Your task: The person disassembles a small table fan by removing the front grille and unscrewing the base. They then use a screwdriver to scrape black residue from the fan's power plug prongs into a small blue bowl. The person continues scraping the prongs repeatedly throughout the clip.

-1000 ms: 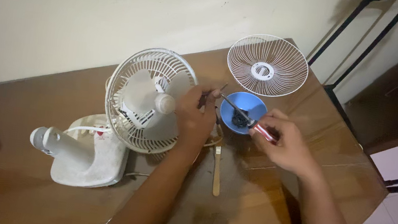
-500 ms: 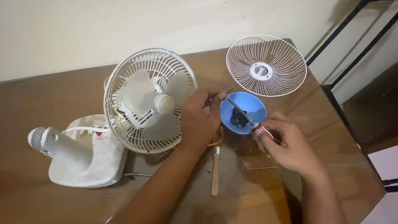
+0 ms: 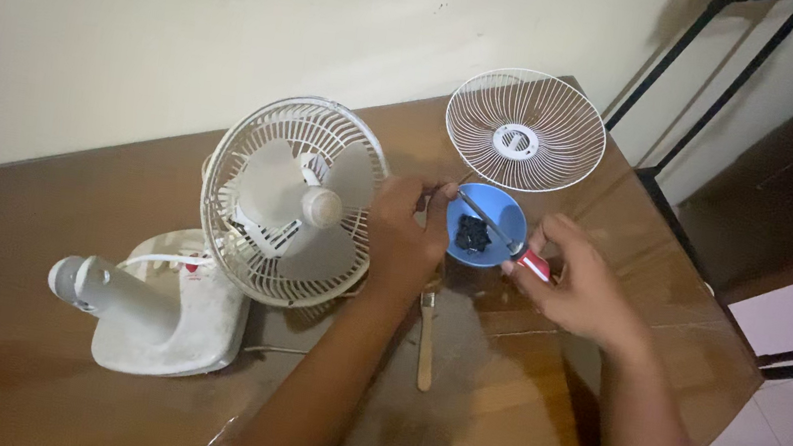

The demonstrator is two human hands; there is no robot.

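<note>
Screwdriver (image 3: 505,244), red-handled: pinched in right hand (image 3: 582,292) fingers, shaft across blue bowl (image 3: 485,226). Left hand (image 3: 407,239): fingers closed at screwdriver tip, beside fan cage (image 3: 290,202). Loose grille (image 3: 525,129) behind bowl on tabletop (image 3: 495,407).

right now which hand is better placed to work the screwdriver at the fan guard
Right. The right hand already grips the red-handled screwdriver, its tip reaching toward the white wire fan guard. The left hand is occupied at the guard's rim, beside the small blue bowl.
</note>
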